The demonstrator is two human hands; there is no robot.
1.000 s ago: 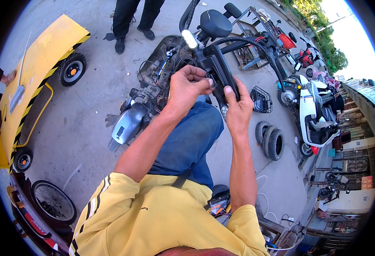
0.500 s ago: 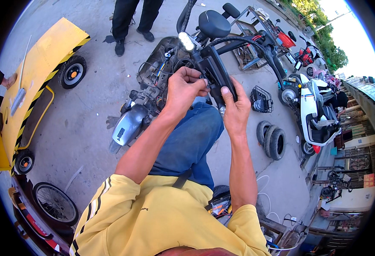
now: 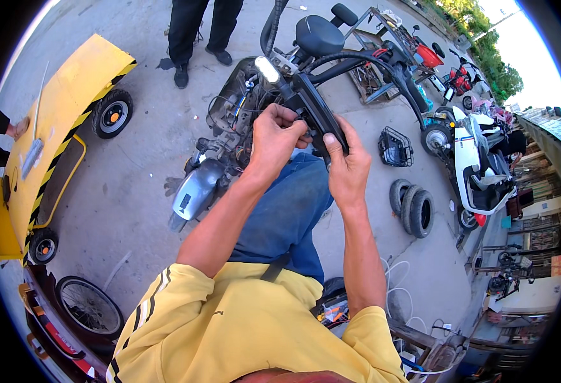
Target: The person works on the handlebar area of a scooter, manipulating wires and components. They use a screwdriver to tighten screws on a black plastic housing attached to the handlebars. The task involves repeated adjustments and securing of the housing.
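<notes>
A long black box-shaped unit (image 3: 317, 110) is held tilted in front of me, with a bright white light (image 3: 267, 70) at its far end. My right hand (image 3: 348, 165) is closed around its near end, thumb on top. My left hand (image 3: 273, 139) is pinched at the unit's left side; what its fingertips hold, if anything, is too small to make out. Just beyond and to the left stands a partly stripped scooter (image 3: 234, 105) with exposed wires and a silver-grey mudguard (image 3: 199, 190). A round black mirror (image 3: 319, 35) and handlebar cables are beyond the unit.
A yellow wheeled cart (image 3: 70, 96) is at left, with another person's hand (image 3: 21, 127) at its edge. A person in dark trousers (image 3: 194, 32) stands ahead. Stacked tyres (image 3: 412, 207), a black wire basket (image 3: 395, 147) and a white scooter (image 3: 475, 166) are at right.
The black unit has turned slightly and its lit end has moved a little to the left. Both hands keep about the same hold. The whole view has shifted slightly.
</notes>
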